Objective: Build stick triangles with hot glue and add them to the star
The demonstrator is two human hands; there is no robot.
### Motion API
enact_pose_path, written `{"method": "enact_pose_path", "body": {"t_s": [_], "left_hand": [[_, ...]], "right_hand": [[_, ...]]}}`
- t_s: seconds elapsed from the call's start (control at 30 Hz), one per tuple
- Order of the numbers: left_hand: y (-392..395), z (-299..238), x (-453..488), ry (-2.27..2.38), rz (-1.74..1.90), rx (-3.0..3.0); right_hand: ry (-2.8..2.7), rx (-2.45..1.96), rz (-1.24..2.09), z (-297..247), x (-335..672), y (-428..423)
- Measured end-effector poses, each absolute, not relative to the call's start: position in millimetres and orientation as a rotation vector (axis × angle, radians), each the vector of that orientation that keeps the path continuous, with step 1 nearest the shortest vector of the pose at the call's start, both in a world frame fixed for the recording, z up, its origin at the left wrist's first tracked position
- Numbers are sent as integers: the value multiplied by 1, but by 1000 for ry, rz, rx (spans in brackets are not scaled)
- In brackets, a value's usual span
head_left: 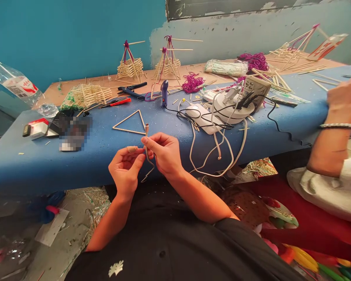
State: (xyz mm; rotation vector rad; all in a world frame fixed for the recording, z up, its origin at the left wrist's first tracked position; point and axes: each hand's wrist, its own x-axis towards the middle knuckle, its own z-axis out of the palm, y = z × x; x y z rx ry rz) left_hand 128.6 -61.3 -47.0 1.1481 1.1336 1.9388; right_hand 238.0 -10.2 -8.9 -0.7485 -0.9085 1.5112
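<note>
My left hand (125, 166) and my right hand (163, 150) meet in front of the blue bench (46, 160), both pinched on a thin pale cord (148, 156) that stands up between the fingers and hangs down in a curl below them. My left thumb wears a small bandage. Just beyond the hands, a triangle of wooden sticks (130, 123) lies flat on the bench.
A glue gun (164, 93), pliers (131, 89), a red cutter (119, 102), white cables and a power strip (236, 103), purple string (193, 82) and several stick structures (130, 64) crowd the bench. A water bottle (13, 82) lies at left. Another person's arm (336, 125) reaches in at right.
</note>
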Motion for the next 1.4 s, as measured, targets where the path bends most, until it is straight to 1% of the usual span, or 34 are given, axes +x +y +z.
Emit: {"method": "enact_pose_path", "body": {"t_s": [0.17, 0.33, 0.43, 0.53, 0.67, 0.73, 0.87, 1.0, 1.07, 1.1, 1.23, 1.4], "left_hand": [[-51, -32, 125, 1068, 2024, 1053], [-46, -29, 118, 1054, 1949, 955], [-50, -38, 110, 1232, 1965, 956], [-56, -46, 95, 1423, 2105, 963], [-58, -50, 49, 1620, 2338, 877], [-60, -53, 17, 1813, 2393, 879], [-67, -66, -42, 2164, 2313, 1064], [-69, -74, -68, 2390, 2285, 1067], [-66, -71, -71, 2480, 2239, 1081], [-64, -69, -71, 2518, 2208, 1101], [-62, -58, -68, 2630, 2021, 1271], [-65, -54, -67, 2740, 1757, 1446]], "right_hand": [[-971, -773, 1519, -17, 235, -16], [-1174, -787, 1576, -26, 231, -24], [-1260, -766, 1586, -36, 225, -27], [-1377, -737, 1547, -50, 216, -31], [-1586, -709, 1380, -68, 208, -39], [-1699, -682, 1290, -72, 205, -41], [-1890, -624, 1127, -60, 191, -28], [-2030, -614, 990, -25, 150, 13], [-2174, -733, 851, -6, 119, 39], [-2221, -804, 831, 1, 103, 52], [-2230, -1006, 913, 14, 49, 96], [-2189, -1079, 973, 7, 29, 117]]}}
